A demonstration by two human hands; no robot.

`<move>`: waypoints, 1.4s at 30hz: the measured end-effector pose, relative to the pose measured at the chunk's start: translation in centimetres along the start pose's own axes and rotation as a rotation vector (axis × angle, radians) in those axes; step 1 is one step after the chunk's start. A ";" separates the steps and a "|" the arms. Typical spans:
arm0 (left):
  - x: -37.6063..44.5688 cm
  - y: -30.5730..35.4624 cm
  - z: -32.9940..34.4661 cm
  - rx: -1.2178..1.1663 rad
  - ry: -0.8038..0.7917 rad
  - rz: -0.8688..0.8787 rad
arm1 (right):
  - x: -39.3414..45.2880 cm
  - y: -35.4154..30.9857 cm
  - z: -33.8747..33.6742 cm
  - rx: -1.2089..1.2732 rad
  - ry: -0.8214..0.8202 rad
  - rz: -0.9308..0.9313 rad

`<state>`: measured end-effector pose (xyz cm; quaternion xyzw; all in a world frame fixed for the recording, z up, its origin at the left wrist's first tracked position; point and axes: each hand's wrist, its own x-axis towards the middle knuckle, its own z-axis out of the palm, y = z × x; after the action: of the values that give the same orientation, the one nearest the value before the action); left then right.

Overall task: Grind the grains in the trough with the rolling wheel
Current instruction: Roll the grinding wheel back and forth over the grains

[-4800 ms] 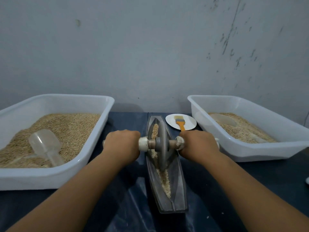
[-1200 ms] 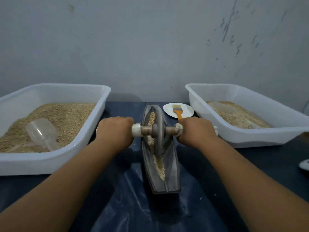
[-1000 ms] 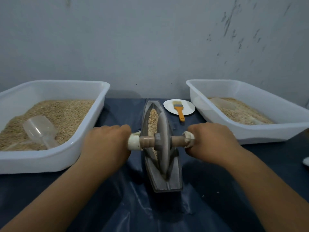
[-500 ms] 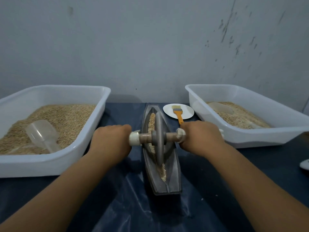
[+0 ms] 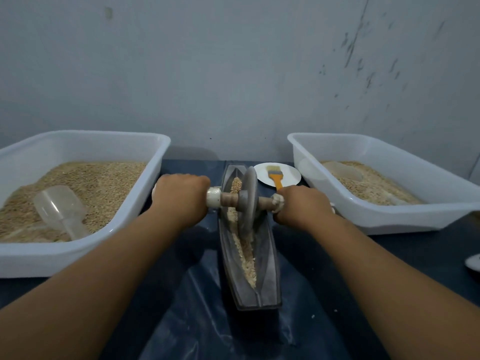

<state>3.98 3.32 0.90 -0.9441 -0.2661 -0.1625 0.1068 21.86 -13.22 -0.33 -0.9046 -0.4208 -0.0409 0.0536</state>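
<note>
In the trough [image 5: 267,268], the wheel [image 5: 248,201] has rolled farther away, both hands [image 5: 181,201] still gripping its axle [image 5: 228,200].

The trough [image 5: 270,258] and its rolling wheel [image 5: 248,201] were dull grey, the wheel's axle [image 5: 230,199] brown with off-white end caps, and the grains [image 5: 246,258] in the trough pale tan. Two white tubs, left [image 5: 85,245] and right [image 5: 389,224], held tan grain, the left one with a clear, colourless scoop [image 5: 61,209]. A white plate [image 5: 289,175] carried an orange-handled brush [image 5: 275,177] with pale bristles, all set on a dark navy sheet [image 5: 207,328] before a plain grey wall [image 5: 233,74] flecked with dark marks.
</note>
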 end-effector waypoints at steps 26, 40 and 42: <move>-8.0 0.3 -0.8 -0.044 0.296 0.097 | -8.0 0.2 -0.9 -0.274 0.392 -0.183; -3.4 -0.3 1.2 -0.078 0.022 -0.114 | -1.6 -1.8 -1.4 -0.210 0.241 -0.094; -5.7 0.0 0.5 -0.050 0.084 -0.075 | -4.1 -1.3 -1.1 -0.257 0.325 -0.114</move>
<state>-0.47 0.84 -1.63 -0.9283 -0.2924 -0.2124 0.0878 18.19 -15.58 0.40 -0.8602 -0.4485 -0.2428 0.0026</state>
